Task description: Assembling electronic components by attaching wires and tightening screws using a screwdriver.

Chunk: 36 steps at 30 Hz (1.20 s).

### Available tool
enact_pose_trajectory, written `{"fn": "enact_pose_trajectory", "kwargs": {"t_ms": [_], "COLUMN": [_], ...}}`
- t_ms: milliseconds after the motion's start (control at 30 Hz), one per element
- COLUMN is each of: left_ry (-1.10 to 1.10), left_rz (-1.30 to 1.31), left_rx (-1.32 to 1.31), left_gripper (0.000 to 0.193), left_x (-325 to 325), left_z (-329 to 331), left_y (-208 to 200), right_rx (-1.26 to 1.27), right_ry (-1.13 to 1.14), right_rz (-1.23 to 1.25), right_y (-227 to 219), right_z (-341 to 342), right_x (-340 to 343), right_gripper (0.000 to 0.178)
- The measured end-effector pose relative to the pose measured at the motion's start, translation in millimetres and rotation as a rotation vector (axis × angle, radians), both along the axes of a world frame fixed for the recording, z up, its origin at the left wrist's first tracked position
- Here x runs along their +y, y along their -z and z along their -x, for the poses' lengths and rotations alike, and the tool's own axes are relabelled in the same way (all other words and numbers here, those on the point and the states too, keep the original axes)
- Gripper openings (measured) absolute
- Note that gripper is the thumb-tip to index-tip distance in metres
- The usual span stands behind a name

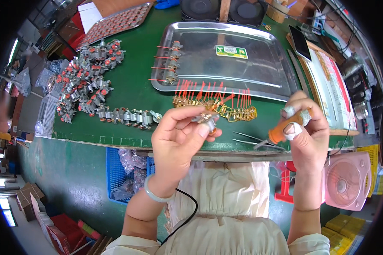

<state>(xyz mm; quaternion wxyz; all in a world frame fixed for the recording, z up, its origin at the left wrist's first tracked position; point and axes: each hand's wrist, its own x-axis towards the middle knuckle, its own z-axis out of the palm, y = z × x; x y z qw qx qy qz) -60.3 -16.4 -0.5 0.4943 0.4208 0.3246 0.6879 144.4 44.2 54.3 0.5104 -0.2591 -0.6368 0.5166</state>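
Observation:
My left hand (pixel 176 138) is closed around a small metal part (pixel 206 122), grey and brassy, pinched between thumb and fingers above the table's front edge. To the right, my right hand (pixel 307 131) grips a screwdriver by its orange handle (pixel 278 132), its short shaft pointing down and left; white tape wraps some fingers. A pair of metal tweezers (pixel 253 140) lies on the green table just left of that hand. Beyond my hands lies a row of brass pieces with red wires (pixel 215 103). A line of grey metal parts (pixel 130 117) extends left of my left hand.
A steel tray (pixel 225 70) holds several wired parts (pixel 172 63) along its left side. Grey and orange parts are heaped (pixel 87 78) at left, near a filled tray (pixel 119 21). A phone (pixel 300 42) and papers (pixel 327 85) lie right. Below stand a blue crate (pixel 115 174) and pink fan (pixel 347 180).

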Motion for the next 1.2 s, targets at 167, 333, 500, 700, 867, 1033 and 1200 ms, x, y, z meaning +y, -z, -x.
{"fn": "enact_pose_trajectory", "kwargs": {"t_ms": [167,333,500,700,867,1033,1200], "left_ry": [-0.028,0.000,-0.063,-0.011,-0.067,-0.070,-0.079], "left_rz": [0.062,0.034,0.003,0.003,0.010,-0.002,-0.003], "left_rx": [0.504,0.612,0.586,0.598,0.577,0.586,0.572], "left_gripper": [0.032,0.030,0.026,0.027,0.026,0.026,0.026], "left_x": [-0.1,1.2,2.2,0.8,1.1,2.1,1.1], "left_z": [-2.8,-1.7,-4.7,-2.0,-3.7,-6.2,-5.7], "left_y": [11.0,9.2,13.4,10.3,12.6,12.9,14.2], "right_rx": [-0.326,-0.244,-0.255,-0.228,-0.263,-0.297,-0.267], "right_ry": [0.045,-0.034,-0.063,-0.078,-0.041,0.026,0.030], "right_rz": [-0.341,-0.271,-0.285,-0.258,-0.262,-0.257,-0.253], "right_y": [-9.7,-2.2,-1.0,1.2,2.4,0.6,-1.4], "right_z": [21.0,32.2,34.9,37.4,40.0,40.0,40.3], "right_x": [4.3,13.1,13.1,14.4,16.1,12.6,14.2], "right_gripper": [0.042,0.049,0.045,0.044,0.042,0.040,0.038]}}
